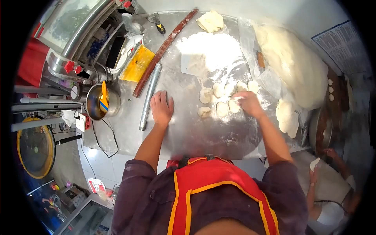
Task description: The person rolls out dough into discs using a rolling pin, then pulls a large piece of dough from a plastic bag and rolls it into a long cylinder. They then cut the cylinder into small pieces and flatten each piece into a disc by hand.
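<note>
My right hand [250, 103] reaches over a group of small dough pieces [222, 109] on the floured metal table [184, 135]. Its fingers are pinched together around a whitish dough piece, partly hidden by the hand. Several similar pieces lie in two uneven rows to its left and above it. Resting on the tabletop, my left hand [161, 107] has its fingers stretched out and holds nothing. Just left of it lies a grey metal rod [150, 97]. A long reddish-brown rolling pin [166, 51] slants beyond the rod.
White flour [213, 43] surrounds a flat scraper [193, 64], with a dough lump [210, 21] behind. A huge dough mass [290, 62] and longer dough pieces [287, 117] lie at right. A metal pot [111, 103] stands left. Another person's hand [314, 172] holds dough at lower right.
</note>
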Demonstrator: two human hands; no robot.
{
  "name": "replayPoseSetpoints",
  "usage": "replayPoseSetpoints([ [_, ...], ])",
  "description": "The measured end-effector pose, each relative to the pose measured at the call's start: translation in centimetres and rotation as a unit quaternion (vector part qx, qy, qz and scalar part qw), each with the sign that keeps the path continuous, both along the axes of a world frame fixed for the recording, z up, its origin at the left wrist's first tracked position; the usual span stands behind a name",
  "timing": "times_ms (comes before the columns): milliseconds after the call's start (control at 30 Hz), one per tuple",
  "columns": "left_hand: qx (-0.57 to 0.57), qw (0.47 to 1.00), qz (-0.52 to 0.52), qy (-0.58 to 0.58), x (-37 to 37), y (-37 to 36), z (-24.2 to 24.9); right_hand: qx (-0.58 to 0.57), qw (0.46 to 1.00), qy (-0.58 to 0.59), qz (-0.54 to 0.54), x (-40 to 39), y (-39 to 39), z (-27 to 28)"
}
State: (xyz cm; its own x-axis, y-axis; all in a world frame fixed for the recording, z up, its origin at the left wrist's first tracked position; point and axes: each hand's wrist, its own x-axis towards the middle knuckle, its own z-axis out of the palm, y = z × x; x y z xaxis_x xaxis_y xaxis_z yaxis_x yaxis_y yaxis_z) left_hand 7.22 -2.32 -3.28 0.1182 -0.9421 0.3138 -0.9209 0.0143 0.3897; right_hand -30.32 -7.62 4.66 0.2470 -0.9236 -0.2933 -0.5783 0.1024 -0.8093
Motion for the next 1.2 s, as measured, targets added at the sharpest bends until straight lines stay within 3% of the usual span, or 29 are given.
replayPoseSetpoints([
  [67,0.006,1.0,0.001,0.004,-0.1,0.0,0.3,0.066,0.996,-0.051,-0.013,2.6,1.3,-0.8],
  [167,0.019,1.0,0.007,0.001,0.0,-0.1,0.3,-0.099,0.994,0.054,0.019,1.6,2.3,-1.5],
  [200,0.011,1.0,0.006,0.003,0.0,0.0,0.4,-0.038,0.998,0.04,-0.039,0.5,2.3,-0.4],
  [233,0.001,1.0,0.006,0.005,-0.1,0.0,0.5,-0.049,0.993,0.105,-0.031,-1.3,2.0,0.0],
  [267,-0.009,1.0,0.007,0.009,-0.2,0.0,0.6,-0.085,0.993,0.074,-0.047,-4.5,1.8,-2.1],
  [300,-0.01,1.0,0.007,0.007,-0.1,0.0,0.5,-0.047,0.988,0.121,-0.078,-5.4,1.7,-0.4],
  [367,-0.015,1.0,0.002,0.005,-0.1,-0.1,0.3,-0.06,0.982,0.063,-0.166,-8.4,1.6,-2.6],
  [467,-0.006,1.0,0.005,-0.009,0.0,-0.1,0.0,-0.011,0.988,0.045,-0.145,-8.5,2.0,-2.0],
  [567,-0.008,1.0,-0.002,-0.003,0.1,-0.1,-0.1,-0.054,0.98,0.07,-0.178,-10.6,1.6,-4.9],
  [667,-0.016,1.0,0.005,0.0,0.0,0.0,0.3,-0.048,0.962,-0.123,-0.24,-11.7,2.0,-5.6],
  [767,-0.004,1.0,0.002,0.001,-0.1,0.0,0.4,0.036,0.99,-0.033,-0.13,-5.0,2.0,-2.2],
  [833,0.001,1.0,0.004,0.004,0.0,-0.1,0.3,0.08,0.985,-0.095,-0.124,-0.1,2.0,-0.1],
  [933,-0.001,1.0,0.006,0.006,0.1,0.0,0.0,0.052,0.98,-0.141,-0.127,3.9,0.4,-0.8],
  [1033,-0.005,1.0,0.006,0.007,0.1,-0.2,0.0,0.01,0.997,-0.006,-0.075,9.8,0.1,1.9],
  [1067,-0.003,1.0,0.006,0.009,0.1,-0.2,0.1,-0.078,0.997,-0.003,-0.004,11.1,0.2,1.0],
  [1167,0.01,1.0,0.008,0.016,0.1,0.1,0.2,-0.038,0.997,0.008,-0.071,12.0,0.2,0.7],
  [1200,0.011,1.0,0.009,0.017,0.1,0.1,0.2,0.012,0.995,-0.037,-0.087,11.5,0.2,-0.5],
])
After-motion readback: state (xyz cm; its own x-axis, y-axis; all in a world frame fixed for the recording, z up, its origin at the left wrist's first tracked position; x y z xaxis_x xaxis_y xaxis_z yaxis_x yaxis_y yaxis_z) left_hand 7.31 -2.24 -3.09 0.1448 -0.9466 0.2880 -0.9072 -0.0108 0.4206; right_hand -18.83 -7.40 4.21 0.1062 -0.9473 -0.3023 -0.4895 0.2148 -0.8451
